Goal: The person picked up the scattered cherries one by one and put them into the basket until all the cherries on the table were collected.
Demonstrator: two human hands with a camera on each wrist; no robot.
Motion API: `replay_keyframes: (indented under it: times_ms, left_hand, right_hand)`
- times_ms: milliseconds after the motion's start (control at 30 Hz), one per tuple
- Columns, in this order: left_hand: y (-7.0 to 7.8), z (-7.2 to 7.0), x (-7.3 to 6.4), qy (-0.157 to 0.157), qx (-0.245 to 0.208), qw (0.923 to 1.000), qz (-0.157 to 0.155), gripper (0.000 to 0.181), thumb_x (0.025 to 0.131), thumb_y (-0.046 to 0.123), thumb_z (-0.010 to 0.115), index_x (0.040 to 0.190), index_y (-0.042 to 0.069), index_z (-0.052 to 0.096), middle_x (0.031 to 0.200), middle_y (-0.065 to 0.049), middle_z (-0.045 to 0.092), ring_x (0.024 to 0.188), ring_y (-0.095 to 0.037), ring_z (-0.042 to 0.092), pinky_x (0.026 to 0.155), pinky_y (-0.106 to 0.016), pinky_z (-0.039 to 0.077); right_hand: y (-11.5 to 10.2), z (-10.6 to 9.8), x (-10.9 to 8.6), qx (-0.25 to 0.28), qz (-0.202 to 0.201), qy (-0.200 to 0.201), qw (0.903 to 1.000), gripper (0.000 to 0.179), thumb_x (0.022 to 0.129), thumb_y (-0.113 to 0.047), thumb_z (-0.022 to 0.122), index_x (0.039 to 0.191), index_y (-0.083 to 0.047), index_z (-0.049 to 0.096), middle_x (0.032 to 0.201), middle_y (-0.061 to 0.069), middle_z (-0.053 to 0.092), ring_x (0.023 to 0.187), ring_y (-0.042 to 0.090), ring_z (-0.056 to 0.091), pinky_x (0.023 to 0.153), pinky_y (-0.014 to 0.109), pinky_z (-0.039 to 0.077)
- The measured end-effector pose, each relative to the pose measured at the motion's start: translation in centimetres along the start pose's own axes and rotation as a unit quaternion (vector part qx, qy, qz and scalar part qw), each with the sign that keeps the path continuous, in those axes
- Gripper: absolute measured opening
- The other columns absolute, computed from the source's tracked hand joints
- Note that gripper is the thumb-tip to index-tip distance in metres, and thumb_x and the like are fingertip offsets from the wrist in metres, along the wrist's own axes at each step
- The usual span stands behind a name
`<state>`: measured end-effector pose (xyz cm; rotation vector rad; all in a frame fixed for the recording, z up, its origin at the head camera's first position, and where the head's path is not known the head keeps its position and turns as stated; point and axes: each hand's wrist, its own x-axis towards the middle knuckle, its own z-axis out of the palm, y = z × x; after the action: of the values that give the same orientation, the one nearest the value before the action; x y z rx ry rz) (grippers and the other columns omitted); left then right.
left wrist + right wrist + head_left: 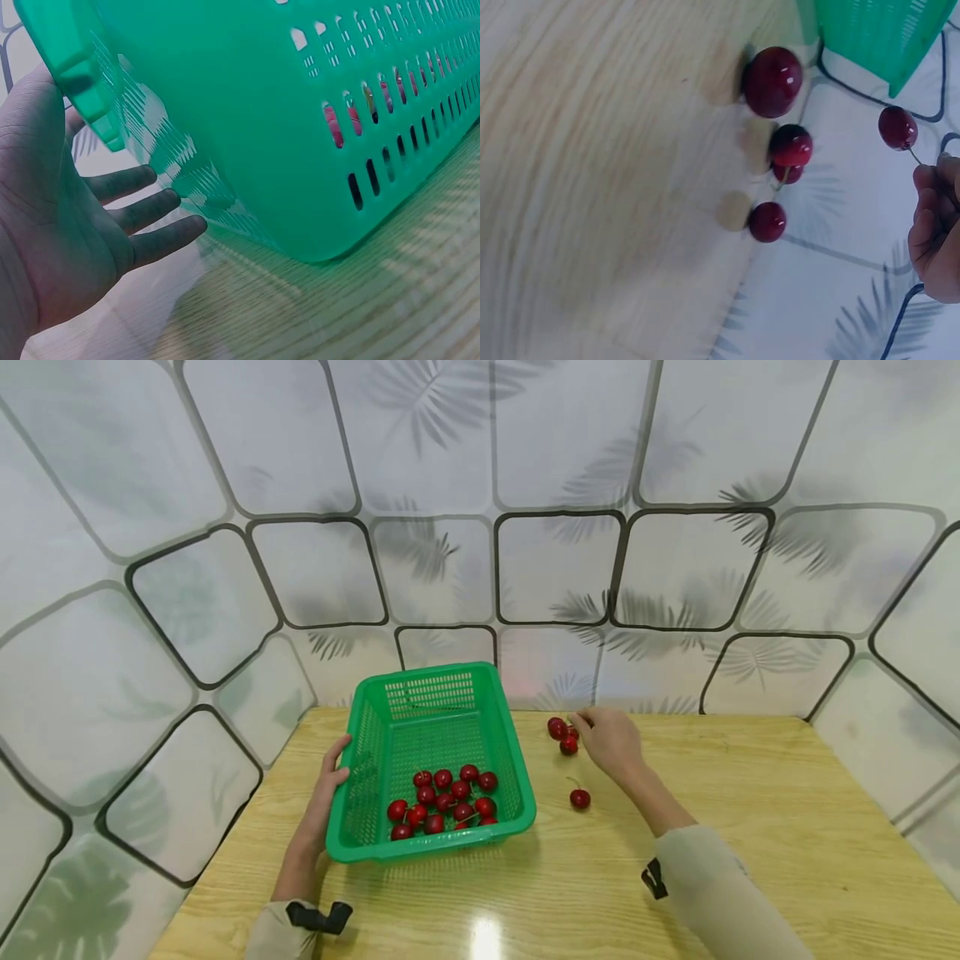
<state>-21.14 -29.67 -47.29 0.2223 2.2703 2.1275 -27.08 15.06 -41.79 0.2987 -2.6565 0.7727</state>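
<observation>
A green plastic basket stands on the table with many dark red cherries gathered at its near end. My left hand holds its left rim; in the left wrist view the thumb goes over the rim and three fingers stretch straight along the outer wall. To the basket's right, my right hand pinches the thin stem of a cherry, which hangs above the table. Several loose cherries lie nearby: one alone nearer me, others in a cluster beside the hand. The head view does not clearly separate the held cherry from that cluster.
The light wooden table ends at the back against a white wall covering with dark outlines and leaf prints. Similar covering closes in both sides. The basket sits left of centre, near the back edge.
</observation>
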Motion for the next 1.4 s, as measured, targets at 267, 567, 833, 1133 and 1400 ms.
replay_keyframes:
  times_ms: [267, 567, 833, 1133, 1400]
  left_hand:
    - [0.1, 0.1, -0.1, 0.001, 0.000, 1.0000, 0.001, 0.056, 0.109, 0.030, 0.025, 0.161, 0.021, 0.007, 0.162, -0.009, 0.006, 0.124, -0.027, 0.036, 0.087, -0.026, 0.045]
    - [0.2, 0.2, -0.1, 0.000, 0.002, 1.0000, 0.003, 0.056, 0.109, 0.030, 0.024, 0.161, 0.021, 0.006, 0.163, -0.010, 0.004, 0.126, -0.029, 0.034, 0.088, -0.025, 0.045]
    - [0.2, 0.0, -0.3, 0.002, 0.001, 1.0000, 0.001, 0.056, 0.108, 0.030, 0.026, 0.161, 0.021, 0.007, 0.161, -0.011, 0.007, 0.121, -0.024, 0.039, 0.087, -0.027, 0.046]
    - [0.2, 0.0, -0.1, -0.001, -0.004, 1.0000, 0.000, 0.056, 0.108, 0.030, 0.025, 0.161, 0.021, 0.006, 0.162, -0.010, 0.004, 0.128, -0.031, 0.032, 0.088, -0.026, 0.044]
    - [0.2, 0.1, -0.1, -0.001, -0.001, 1.0000, 0.005, 0.056, 0.108, 0.030, 0.025, 0.161, 0.020, 0.006, 0.162, -0.012, 0.004, 0.128, -0.031, 0.032, 0.088, -0.025, 0.044]
  right_hand:
    - [-3.0, -0.3, 0.1, 0.033, -0.064, 0.063, 0.9953, 0.019, 0.093, -0.019, 0.070, 0.081, -0.005, 0.075, 0.065, 0.004, 0.067, 0.054, 0.014, 0.055, 0.057, 0.037, 0.046]
    - [-5.9, -0.1, -0.4, 0.068, -0.123, 0.095, 0.9855, 0.018, 0.091, -0.014, 0.072, 0.077, -0.004, 0.075, 0.065, 0.003, 0.066, 0.054, 0.014, 0.055, 0.054, 0.034, 0.046]
    - [-9.0, 0.9, -1.0, 0.087, -0.171, 0.085, 0.9777, 0.012, 0.088, -0.014, 0.075, 0.079, -0.006, 0.075, 0.063, 0.001, 0.065, 0.052, 0.010, 0.051, 0.051, 0.026, 0.041]
    - [-13.3, 2.7, -2.3, 0.068, -0.200, -0.061, 0.9755, 0.015, 0.092, -0.020, 0.071, 0.084, -0.009, 0.076, 0.070, -0.001, 0.070, 0.049, 0.002, 0.045, 0.050, 0.019, 0.038]
    - [-15.9, 4.9, -3.1, 0.067, -0.206, -0.157, 0.9635, 0.026, 0.095, -0.019, 0.067, 0.071, -0.010, 0.068, 0.054, -0.009, 0.047, 0.047, 0.001, 0.035, 0.049, 0.018, 0.031]
